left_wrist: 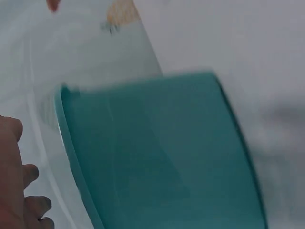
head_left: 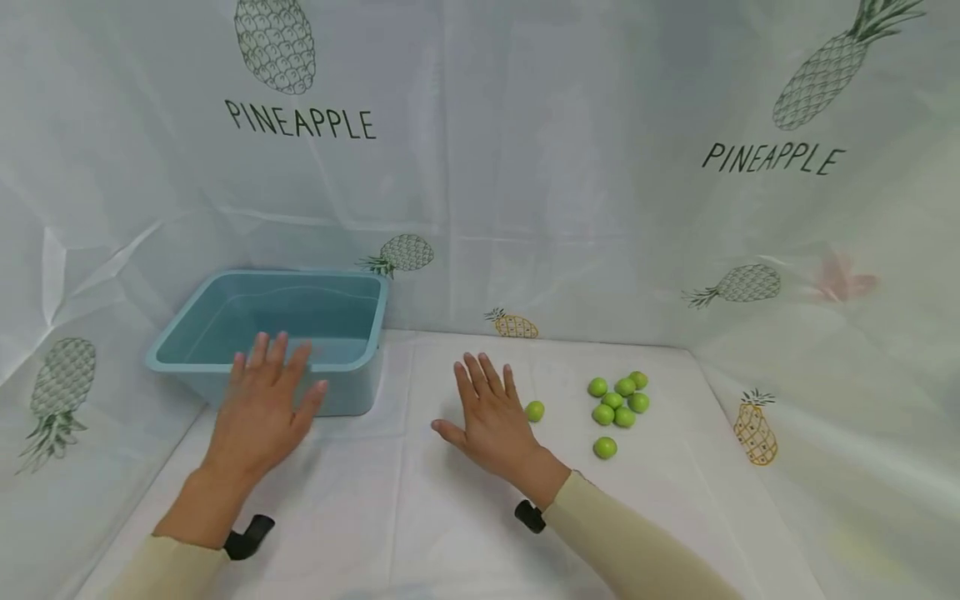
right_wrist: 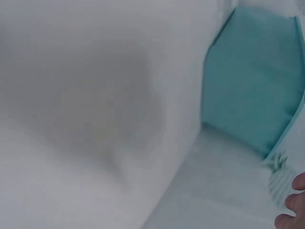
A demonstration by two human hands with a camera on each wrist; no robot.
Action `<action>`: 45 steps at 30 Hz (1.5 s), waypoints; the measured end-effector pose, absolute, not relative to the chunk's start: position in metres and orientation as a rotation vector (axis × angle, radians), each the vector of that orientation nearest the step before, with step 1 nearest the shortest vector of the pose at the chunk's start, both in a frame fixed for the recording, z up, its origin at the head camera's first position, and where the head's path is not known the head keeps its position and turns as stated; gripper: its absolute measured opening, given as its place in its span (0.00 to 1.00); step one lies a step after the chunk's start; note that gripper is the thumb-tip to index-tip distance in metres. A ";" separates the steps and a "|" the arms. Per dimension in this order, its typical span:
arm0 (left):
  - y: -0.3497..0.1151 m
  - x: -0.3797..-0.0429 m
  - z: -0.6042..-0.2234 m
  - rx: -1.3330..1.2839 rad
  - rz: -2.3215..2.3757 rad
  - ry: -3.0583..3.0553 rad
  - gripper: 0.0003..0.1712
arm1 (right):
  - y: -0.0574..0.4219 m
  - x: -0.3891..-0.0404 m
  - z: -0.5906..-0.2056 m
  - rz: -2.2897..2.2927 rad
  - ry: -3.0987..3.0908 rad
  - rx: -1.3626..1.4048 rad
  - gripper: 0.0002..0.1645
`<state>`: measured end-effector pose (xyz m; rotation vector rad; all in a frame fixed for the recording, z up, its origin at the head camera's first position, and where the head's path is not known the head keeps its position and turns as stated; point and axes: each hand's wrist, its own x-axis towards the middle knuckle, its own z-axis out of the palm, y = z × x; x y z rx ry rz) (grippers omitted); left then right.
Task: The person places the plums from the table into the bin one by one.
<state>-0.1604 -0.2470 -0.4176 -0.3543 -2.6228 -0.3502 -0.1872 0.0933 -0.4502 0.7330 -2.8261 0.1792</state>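
My left hand (head_left: 261, 414) is held out with fingers spread, overlapping the near rim of a blue-green plastic basin (head_left: 352, 390) in the head view. Nothing is in its grasp. Over the white table, my right hand (head_left: 491, 421) also has straight, spread fingers and holds nothing. Just right of it lies one small round green fruit (head_left: 535, 411). Farther right, several more green fruits (head_left: 612, 401) lie in a loose cluster, with a single green fruit (head_left: 605, 447) nearer to me. In the left wrist view the basin's side (left_wrist: 157, 152) fills the middle, with fingertips (left_wrist: 31, 175) at the left edge.
White sheeting (head_left: 555, 167) printed with pineapples hangs behind the table and along both sides. The basin stands at the table's back left, close to the sheeting. White cloth (head_left: 450, 533) covers the tabletop. Dark wrist straps (head_left: 251, 537) show below the hands.
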 end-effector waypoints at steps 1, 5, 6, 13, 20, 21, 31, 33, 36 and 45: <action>-0.259 -0.165 -0.413 -0.315 -0.337 -2.656 0.38 | 0.083 -0.190 -0.445 0.169 -2.817 0.770 0.56; -0.307 -0.186 -0.402 -0.174 -0.319 -2.758 0.40 | 0.043 -0.200 -0.428 0.107 -2.784 0.891 0.56; -0.318 -0.191 -0.400 -0.139 -0.322 -2.784 0.40 | 0.033 -0.202 -0.424 0.090 -2.781 0.916 0.56; -0.387 -0.212 -0.399 0.070 -0.387 -2.956 0.49 | -0.018 -0.205 -0.415 -0.022 -2.813 1.056 0.56; -0.418 -0.213 -0.405 0.106 -0.502 -3.063 0.62 | -0.032 -0.207 -0.418 -0.055 -2.849 1.139 0.54; -0.418 -0.213 -0.404 0.112 -0.498 -3.075 0.63 | -0.032 -0.207 -0.418 -0.058 -2.851 1.141 0.54; -0.386 -0.216 -0.397 0.050 -0.451 -3.175 0.67 | -0.007 -0.209 -0.414 -0.006 -2.865 1.086 0.53; -0.376 -0.213 -0.395 0.027 -0.446 -3.185 0.68 | 0.001 -0.211 -0.414 0.036 -2.867 1.073 0.53; -0.360 -0.208 -0.392 -0.003 -0.456 -3.197 0.68 | 0.015 -0.214 -0.413 0.124 -2.874 1.041 0.52; -0.309 -0.196 -0.391 -0.089 -0.467 -3.186 0.68 | 0.067 -0.236 -0.401 0.350 -2.935 0.819 0.52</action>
